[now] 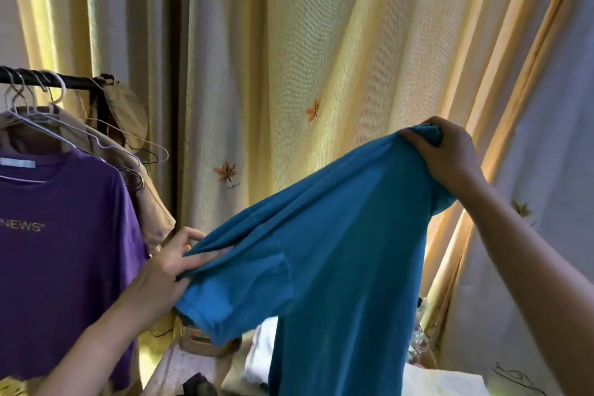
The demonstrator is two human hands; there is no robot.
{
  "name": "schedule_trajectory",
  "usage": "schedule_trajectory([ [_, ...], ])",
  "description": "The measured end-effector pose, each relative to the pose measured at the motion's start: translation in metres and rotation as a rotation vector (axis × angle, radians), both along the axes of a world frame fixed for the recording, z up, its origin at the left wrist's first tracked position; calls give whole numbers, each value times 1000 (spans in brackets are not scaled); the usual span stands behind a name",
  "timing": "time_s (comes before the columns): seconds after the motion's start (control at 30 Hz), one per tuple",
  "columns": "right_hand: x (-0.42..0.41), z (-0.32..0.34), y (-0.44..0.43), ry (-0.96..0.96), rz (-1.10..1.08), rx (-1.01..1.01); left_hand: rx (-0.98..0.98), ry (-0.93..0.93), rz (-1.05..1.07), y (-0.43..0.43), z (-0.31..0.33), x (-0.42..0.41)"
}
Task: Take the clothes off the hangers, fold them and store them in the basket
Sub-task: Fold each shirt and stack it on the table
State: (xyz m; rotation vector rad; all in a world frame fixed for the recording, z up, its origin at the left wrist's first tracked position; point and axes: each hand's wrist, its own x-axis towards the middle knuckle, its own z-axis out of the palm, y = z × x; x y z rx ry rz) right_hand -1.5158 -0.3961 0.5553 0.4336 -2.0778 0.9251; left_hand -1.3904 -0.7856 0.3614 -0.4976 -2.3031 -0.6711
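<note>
A blue T-shirt [337, 235] is stretched in the air between my two hands, off any hanger. My right hand [446, 151] grips its upper end, raised at the right. My left hand [173, 264] pinches the shirt near one sleeve, lower and to the left, and the body hangs down between them. A purple T-shirt [61, 241] with "NEWS" printed on it hangs on a wire hanger [41, 128] at the left. Behind it a beige garment [151, 202] hangs on the same black rail [74, 82]. A woven basket [205, 344] shows partly below the blue sleeve.
Yellow curtains [321, 58] with leaf prints fill the background. An empty wire hanger [148, 148] hangs at the rail's right end, by a beige bag [128, 112]. Pale cloth [443, 382] and small clutter lie low in the frame.
</note>
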Motion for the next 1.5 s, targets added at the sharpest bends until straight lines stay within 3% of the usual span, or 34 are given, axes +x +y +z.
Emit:
schedule_trajectory([
  [0.33,6,-8,-6,31,129,-54,7,-93,60,42,-30,29],
  [0.53,12,-16,-29,-3,249,-67,-96,-418,35,107,-80,24],
  [0.63,15,-19,-36,-13,296,-39,-30,-534,0,143,-89,14],
  [0.73,20,-20,-37,-24,335,-28,100,-470,14,169,-82,6],
  [0.83,24,-21,-35,-27,360,8,245,-262,-137,188,-69,11],
  [0.97,30,-23,-30,-13,413,37,674,-307,-189,201,-62,5],
  [1.07,32,-23,-28,1,429,40,722,-403,-193,209,-60,-1],
  [1.3,28,-27,-25,10,429,45,829,-385,-194,217,-67,4],
  [1.5,25,-31,-25,11,441,50,749,-386,-140,223,-74,11],
])
